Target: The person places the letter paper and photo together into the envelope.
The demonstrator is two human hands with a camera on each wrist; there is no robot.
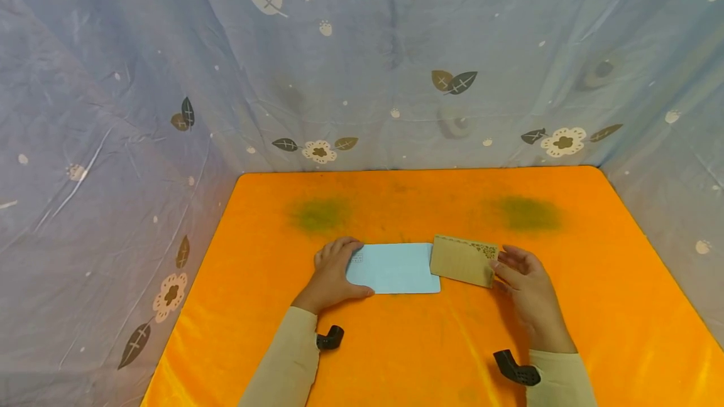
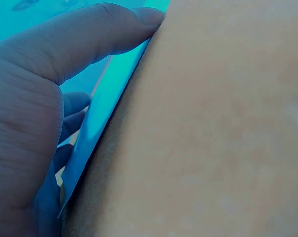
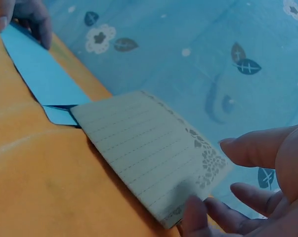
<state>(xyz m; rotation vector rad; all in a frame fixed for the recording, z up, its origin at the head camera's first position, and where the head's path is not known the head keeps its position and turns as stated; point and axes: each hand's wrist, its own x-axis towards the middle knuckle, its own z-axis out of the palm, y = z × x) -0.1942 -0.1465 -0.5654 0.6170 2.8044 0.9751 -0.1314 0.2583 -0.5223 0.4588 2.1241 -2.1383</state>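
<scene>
A light blue envelope [image 1: 396, 269] lies on the orange cloth, with small print near its left end. My left hand [image 1: 334, 275] grips that end, thumb at the near edge and fingers at the far edge; the left wrist view shows the thumb [image 2: 124, 27] along the envelope's edge [image 2: 102, 108]. A tan card [image 1: 460, 259], with dashed lines and a flower pattern in one corner, slants up from the envelope's right end. Its left end overlaps the envelope's mouth [image 3: 62, 114]. My right hand [image 1: 526, 291] holds the card's right end between thumb and fingers.
An orange cloth [image 1: 396, 344] covers the table. Patterned curtains [image 1: 373, 68] hang at the back and both sides. Dark green patches [image 1: 322, 213] mark the cloth's far part. A black wrist mount [image 1: 330, 338] sticks out from each sleeve.
</scene>
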